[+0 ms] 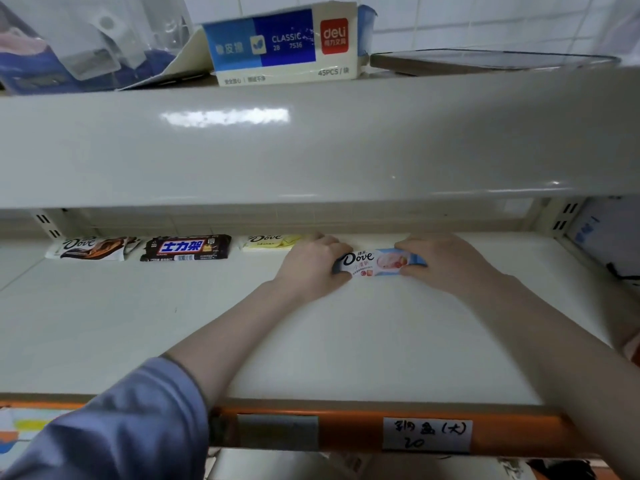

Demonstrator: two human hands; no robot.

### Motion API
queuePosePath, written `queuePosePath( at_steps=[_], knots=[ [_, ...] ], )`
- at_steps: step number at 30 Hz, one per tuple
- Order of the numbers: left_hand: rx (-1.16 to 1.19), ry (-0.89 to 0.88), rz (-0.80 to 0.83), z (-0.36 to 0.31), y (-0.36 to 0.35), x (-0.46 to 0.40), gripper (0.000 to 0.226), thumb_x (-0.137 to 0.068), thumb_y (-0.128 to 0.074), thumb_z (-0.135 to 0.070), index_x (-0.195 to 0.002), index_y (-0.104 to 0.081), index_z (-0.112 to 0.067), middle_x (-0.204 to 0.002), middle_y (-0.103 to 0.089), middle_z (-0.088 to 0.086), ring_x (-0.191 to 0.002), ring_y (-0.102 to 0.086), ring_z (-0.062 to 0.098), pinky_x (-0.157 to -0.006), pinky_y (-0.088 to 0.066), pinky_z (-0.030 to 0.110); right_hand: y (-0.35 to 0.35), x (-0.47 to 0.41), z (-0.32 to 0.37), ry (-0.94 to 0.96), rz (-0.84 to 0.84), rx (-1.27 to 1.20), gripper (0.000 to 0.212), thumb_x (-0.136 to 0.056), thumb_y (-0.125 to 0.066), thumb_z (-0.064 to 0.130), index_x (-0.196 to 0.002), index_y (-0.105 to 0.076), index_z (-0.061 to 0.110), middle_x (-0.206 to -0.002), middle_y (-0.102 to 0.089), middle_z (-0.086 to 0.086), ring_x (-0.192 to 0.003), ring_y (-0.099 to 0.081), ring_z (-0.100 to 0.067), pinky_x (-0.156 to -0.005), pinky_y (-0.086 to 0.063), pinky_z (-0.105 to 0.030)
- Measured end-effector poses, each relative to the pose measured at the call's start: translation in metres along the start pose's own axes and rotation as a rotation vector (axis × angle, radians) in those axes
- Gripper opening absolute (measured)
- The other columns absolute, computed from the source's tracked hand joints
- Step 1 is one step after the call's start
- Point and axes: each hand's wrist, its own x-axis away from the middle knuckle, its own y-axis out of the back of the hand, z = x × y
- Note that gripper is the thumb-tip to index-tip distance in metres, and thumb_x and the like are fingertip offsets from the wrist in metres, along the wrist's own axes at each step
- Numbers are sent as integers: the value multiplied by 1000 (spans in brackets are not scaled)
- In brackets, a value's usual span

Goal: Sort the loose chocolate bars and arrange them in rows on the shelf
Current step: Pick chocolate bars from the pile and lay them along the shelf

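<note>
Fingers (341,252) of the left hand (311,268) curled round one end of a pale blue Dove bar (377,262) while the right hand (446,261) pinched the other end, the bar lying flat toward the back of the white shelf (346,334). To its left, along the back edge, lay a yellow Dove bar (270,242), a dark Snickers bar (185,248) and a brown Dove bar (91,248), set side by side in a row. A blue eraser box (280,43) stood on the shelf above
</note>
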Motion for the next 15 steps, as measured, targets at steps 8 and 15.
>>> queuePosePath(
  at_steps=[8,15],
  knots=[
    [-44,105,12,13,-18,-29,34,-87,-54,-36,-115,-63,-21,-120,-60,-1,-117,-44,26,-90,-36,28,-1,-24,-8,-45,109,-14,20,-89,-50,26,-87,-57,7,-87,-61,-8,-88,-55,-26,-70,-37,-33],
    [-38,145,-21,16,-30,-37,34,-90,-50,-36,-114,-63,-17,-118,-62,0,-117,-45,25,-89,-35,28,-10,-28,-12,-81,51,-23,20,-91,-48,24,-86,-57,7,-92,-65,-11,-87,-55,-27,-68,-36,-34]
  ],
)
